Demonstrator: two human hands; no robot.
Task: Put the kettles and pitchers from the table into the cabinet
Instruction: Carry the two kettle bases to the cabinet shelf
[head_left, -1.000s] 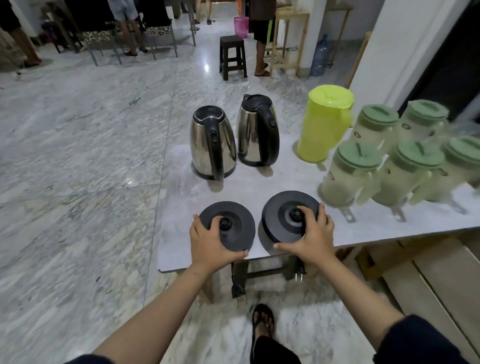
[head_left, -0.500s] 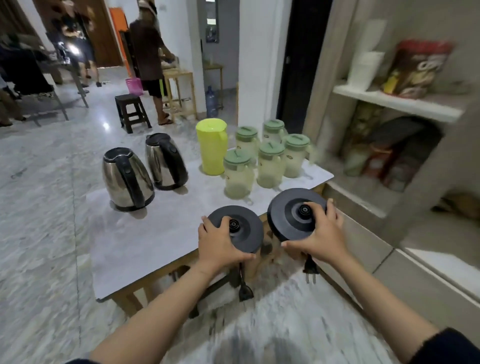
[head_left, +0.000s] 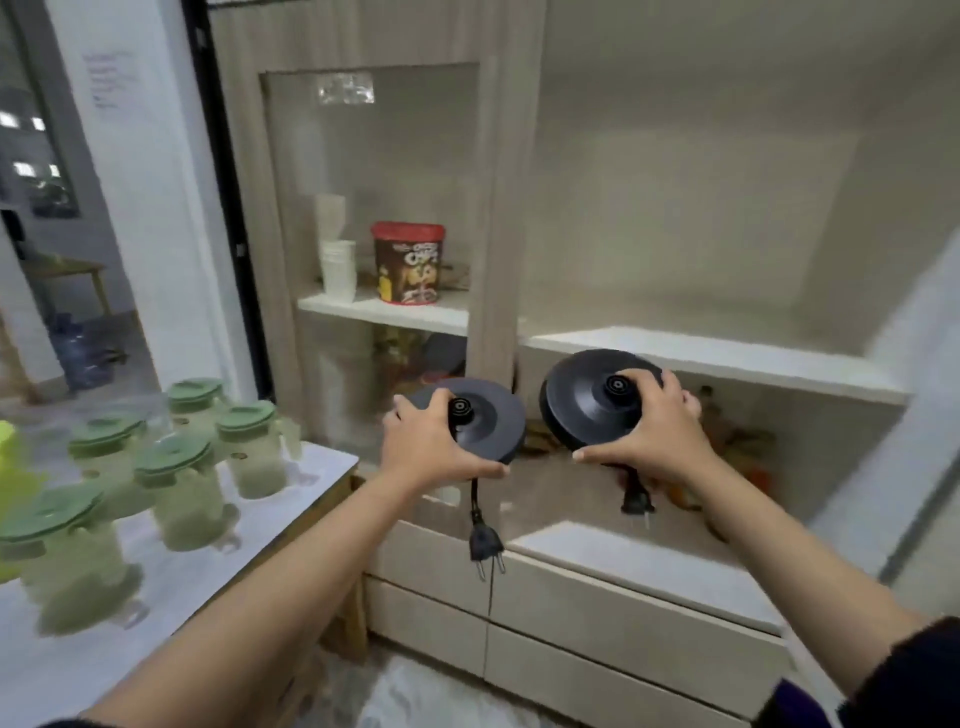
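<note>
Gripping each light, rigid kettle base (head_left: 480, 421) by its rim, your left hand (head_left: 426, 449) and right hand (head_left: 657, 434) stay clamped. Watch the plugs (head_left: 485, 545) dangling at 6 o'clock; they may snag the cabinet (head_left: 717, 356).

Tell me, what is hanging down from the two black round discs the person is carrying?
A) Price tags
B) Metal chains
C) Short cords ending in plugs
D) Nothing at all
C: a short black cord with a two-pin plug dangles under the disc in the left hand, and another plug hangs below the disc in the right hand.
</note>
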